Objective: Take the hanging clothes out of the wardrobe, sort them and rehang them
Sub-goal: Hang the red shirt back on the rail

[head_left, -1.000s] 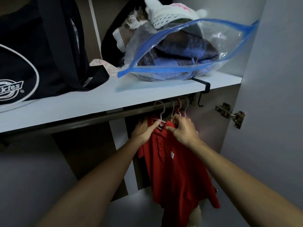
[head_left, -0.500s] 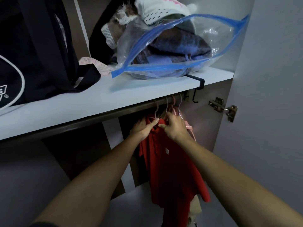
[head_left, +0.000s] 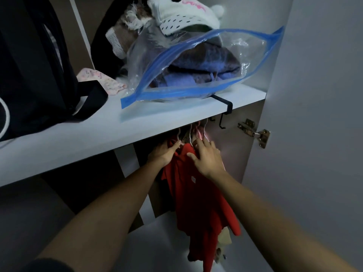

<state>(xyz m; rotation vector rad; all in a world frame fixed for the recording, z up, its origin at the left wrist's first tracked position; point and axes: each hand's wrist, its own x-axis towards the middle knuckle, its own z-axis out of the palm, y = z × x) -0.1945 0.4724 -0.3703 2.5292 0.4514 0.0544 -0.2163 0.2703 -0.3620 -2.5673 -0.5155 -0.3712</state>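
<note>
Our left hand (head_left: 164,154) pinches the red shirt (head_left: 198,195) at its hanger; our right hand (head_left: 206,160) lies flat, fingers spread. Above, a zip bag (head_left: 196,69) holds folded clothes.

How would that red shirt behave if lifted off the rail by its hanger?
The red shirt would probably drape limply, since it hangs in soft folds. It looks thin, so likely light. It could slip off its hanger if tilted, though the collar fit is hidden by the hands.

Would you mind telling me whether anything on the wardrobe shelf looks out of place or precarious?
Yes: the clear zip bag stuffed with folded clothes juts past the front edge of the shelf, its blue seal gaping open. A white knitted hat is perched loosely on top, so both look liable to slide off.
</note>
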